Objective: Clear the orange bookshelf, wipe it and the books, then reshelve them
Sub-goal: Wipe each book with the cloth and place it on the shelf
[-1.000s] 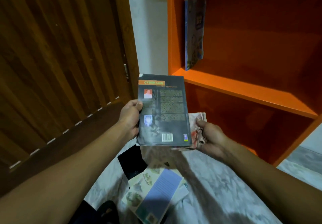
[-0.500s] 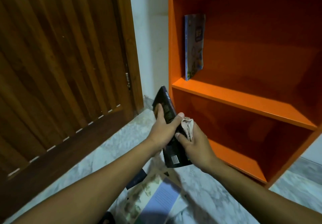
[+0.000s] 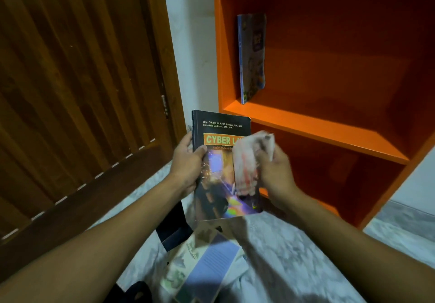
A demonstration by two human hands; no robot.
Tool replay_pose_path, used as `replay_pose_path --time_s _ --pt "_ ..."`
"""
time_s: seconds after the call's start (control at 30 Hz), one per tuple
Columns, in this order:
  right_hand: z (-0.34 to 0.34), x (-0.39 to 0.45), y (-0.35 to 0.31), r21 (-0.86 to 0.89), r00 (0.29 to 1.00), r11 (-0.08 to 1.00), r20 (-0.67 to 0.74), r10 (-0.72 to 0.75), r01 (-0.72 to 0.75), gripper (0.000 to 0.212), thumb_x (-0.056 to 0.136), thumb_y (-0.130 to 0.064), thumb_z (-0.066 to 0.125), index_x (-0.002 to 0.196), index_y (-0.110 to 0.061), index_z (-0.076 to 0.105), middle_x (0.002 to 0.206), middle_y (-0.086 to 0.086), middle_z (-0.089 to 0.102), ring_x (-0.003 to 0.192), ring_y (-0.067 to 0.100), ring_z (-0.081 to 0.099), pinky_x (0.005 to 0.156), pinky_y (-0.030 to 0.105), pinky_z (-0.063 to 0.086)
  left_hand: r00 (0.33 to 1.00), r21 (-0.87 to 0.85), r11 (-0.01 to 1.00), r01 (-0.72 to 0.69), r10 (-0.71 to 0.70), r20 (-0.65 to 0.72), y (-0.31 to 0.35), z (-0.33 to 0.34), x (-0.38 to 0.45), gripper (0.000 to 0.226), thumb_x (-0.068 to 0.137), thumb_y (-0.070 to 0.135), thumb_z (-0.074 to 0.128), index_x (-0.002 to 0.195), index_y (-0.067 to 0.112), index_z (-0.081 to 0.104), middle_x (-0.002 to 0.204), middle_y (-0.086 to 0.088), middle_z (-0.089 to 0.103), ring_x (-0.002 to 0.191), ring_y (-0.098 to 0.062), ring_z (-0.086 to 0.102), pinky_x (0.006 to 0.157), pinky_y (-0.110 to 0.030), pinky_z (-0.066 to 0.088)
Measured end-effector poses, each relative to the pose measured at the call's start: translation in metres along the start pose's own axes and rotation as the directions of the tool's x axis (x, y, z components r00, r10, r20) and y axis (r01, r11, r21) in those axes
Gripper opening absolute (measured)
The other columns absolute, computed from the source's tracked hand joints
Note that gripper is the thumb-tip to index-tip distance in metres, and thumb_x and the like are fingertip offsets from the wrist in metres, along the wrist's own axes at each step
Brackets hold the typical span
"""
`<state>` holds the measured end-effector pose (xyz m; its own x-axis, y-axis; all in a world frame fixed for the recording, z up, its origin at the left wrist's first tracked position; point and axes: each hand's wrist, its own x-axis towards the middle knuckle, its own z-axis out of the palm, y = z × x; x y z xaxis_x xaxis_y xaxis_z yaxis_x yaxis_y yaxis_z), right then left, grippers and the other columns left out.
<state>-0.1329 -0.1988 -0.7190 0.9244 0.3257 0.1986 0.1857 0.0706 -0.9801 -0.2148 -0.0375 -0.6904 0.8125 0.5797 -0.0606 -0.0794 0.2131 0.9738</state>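
Head view: nearest, loose books (image 3: 202, 267) lie on the floor below the black paperback (image 3: 221, 168), held upright front cover showing; left hand (image 3: 188, 166) grips its spine edge with fingers curled behind, right hand (image 3: 275, 173) bunches a soft cloth (image 3: 249, 161) against the cover. Paperback looks light, bendy, glossy-slick, so hold at the spine. Beyond it, the orange bookshelf (image 3: 317, 126) holds one thin book (image 3: 251, 55) upright.

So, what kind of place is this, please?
Probably a room in a home: an orange bookshelf stands in a corner beside a brown slatted wooden door, and books lie on the pale marble floor.
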Motion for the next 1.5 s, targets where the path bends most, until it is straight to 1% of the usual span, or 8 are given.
replay_pose_path --time_s 0.13,0.27,0.43,0.77,0.97,1.13,1.37,1.5 --pt "-0.026 0.033 -0.024 0.595 0.887 0.763 -0.173 0.428 -0.252 0.018 0.105 -0.019 0.045 0.116 -0.018 0.059 0.118 0.011 0.07 0.1 0.032 0.069 0.09 0.06 0.053 0.994 0.055 0.998 -0.009 0.003 0.112 0.006 -0.011 0.0 0.051 0.1 0.001 0.049 0.147 0.022 0.046 0.12 -0.011 0.072 0.093 -0.022 0.075 0.066 -0.033 0.062" --pt "-0.043 0.037 -0.058 0.13 0.917 0.963 -0.357 -0.177 0.236 0.026 0.102 -0.012 0.042 0.125 -0.012 0.055 0.114 0.0 0.067 0.101 0.013 0.066 0.086 0.039 0.057 0.974 0.107 0.994 -0.01 -0.015 0.228 0.008 -0.01 -0.006 0.048 0.103 0.005 0.047 0.146 0.025 0.046 0.111 -0.01 0.076 0.093 -0.026 0.075 0.065 -0.034 0.061" --pt "-0.032 0.028 -0.024 -0.482 0.876 0.744 0.123 -0.466 0.463 0.048 0.087 -0.013 0.039 0.131 -0.009 0.057 0.138 0.002 0.055 0.132 0.023 0.048 0.113 0.045 0.034 0.962 0.016 1.0 -0.023 0.018 0.274 0.001 0.006 -0.009 0.048 0.101 0.001 0.048 0.145 0.022 0.048 0.106 -0.012 0.076 0.084 -0.024 0.074 0.066 -0.033 0.061" --pt "-0.018 -0.02 0.039 -0.321 0.791 0.77 0.494 -0.361 0.552 0.056 0.088 0.008 0.044 0.136 -0.018 0.056 0.146 -0.038 0.03 0.146 0.009 0.03 0.114 0.015 0.027 0.999 -0.21 0.977 0.039 -0.041 -0.004 0.012 -0.014 0.013 0.038 0.105 0.009 0.042 0.136 0.022 0.058 0.123 -0.015 0.069 0.106 -0.031 0.069 0.089 -0.049 0.058" --pt "-0.019 -0.046 0.053 -0.337 0.703 0.752 0.674 -0.228 0.566 0.04 0.089 -0.001 0.04 0.116 -0.018 0.063 0.115 -0.003 0.067 0.098 0.002 0.058 0.077 0.01 0.041 0.982 -0.201 0.977 -0.065 0.027 -0.185 0.014 -0.039 0.028 0.032 0.107 0.014 0.042 0.132 0.019 0.06 0.119 -0.009 0.072 0.099 -0.027 0.072 0.075 -0.042 0.061" --pt "-0.018 -0.031 0.035 -0.285 0.837 0.896 0.526 -0.15 0.34 0.029 0.098 -0.022 0.04 0.098 -0.046 0.055 0.078 -0.003 0.065 0.061 0.016 0.058 0.055 0.035 0.047 0.987 0.126 0.99 -0.066 0.083 -0.135 0.004 -0.049 0.021 0.032 0.106 0.021 0.044 0.135 0.023 0.058 0.112 -0.005 0.074 0.093 -0.019 0.075 0.071 -0.036 0.06" --pt "-0.007 0.001 -0.006 -0.138 0.964 0.954 0.039 -0.262 0.265 0.026 0.095 -0.017 0.047 0.11 -0.029 0.065 0.09 -0.011 0.07 0.077 0.007 0.063 0.064 0.032 0.05 0.999 0.277 0.961 -0.011 -0.001 0.044 -0.005 -0.042 -0.005 0.036 0.106 0.021 0.045 0.141 0.023 0.053 0.11 -0.004 0.073 0.094 -0.017 0.075 0.076 -0.035 0.061" --pt "0.004 0.01 -0.011 -0.366 0.909 0.847 -0.001 -0.416 0.387 0.046 0.094 -0.01 0.048 0.137 -0.026 0.055 0.131 0.0 0.064 0.117 0.018 0.058 0.101 0.043 0.044 0.985 0.254 0.966 -0.043 -0.001 0.172 -0.004 -0.02 -0.025 0.031 0.105 0.016 0.045 0.133 0.028 0.056 0.1 0.0 0.075 0.084 -0.013 0.075 0.064 -0.024 0.059"
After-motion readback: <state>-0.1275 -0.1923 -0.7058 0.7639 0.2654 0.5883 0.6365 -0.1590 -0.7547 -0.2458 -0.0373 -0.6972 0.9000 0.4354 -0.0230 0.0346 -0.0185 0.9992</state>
